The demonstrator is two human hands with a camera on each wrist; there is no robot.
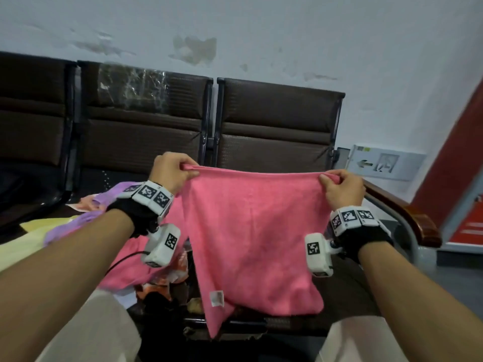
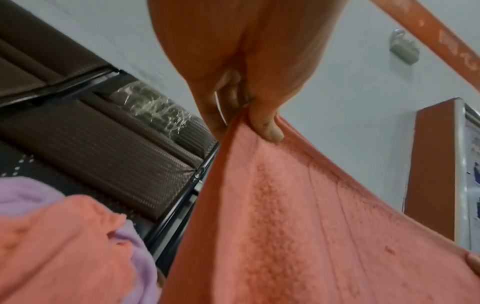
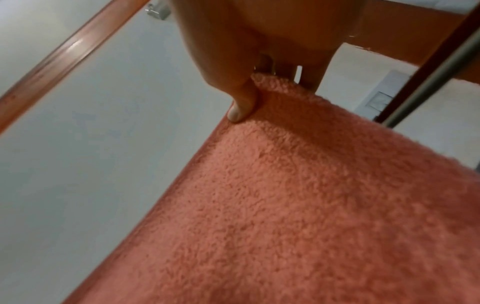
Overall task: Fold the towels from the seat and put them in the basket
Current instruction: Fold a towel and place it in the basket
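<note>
A pink towel (image 1: 253, 236) hangs spread out in the air in front of me, its white label low at the left. My left hand (image 1: 173, 171) pinches its top left corner; the left wrist view shows the thumb pressed on the pink towel (image 2: 298, 205) held by the left hand (image 2: 249, 115). My right hand (image 1: 339, 186) pinches the top right corner, and in the right wrist view the right hand (image 3: 259, 90) grips the pink towel (image 3: 298, 195) at its edge. More towels lie on the seat at the left: a purple towel (image 1: 86, 218), a yellow one (image 1: 28, 239) and another pink one (image 1: 130, 267). No basket is in view.
A row of dark brown seats (image 1: 277, 126) stands against a pale wall. A wooden armrest (image 1: 407, 215) on a metal tube curves at the right. A white sign (image 1: 384, 163) leans low on the wall, and a red panel (image 1: 454, 152) stands far right. My knees in pale trousers (image 1: 99, 330) are below.
</note>
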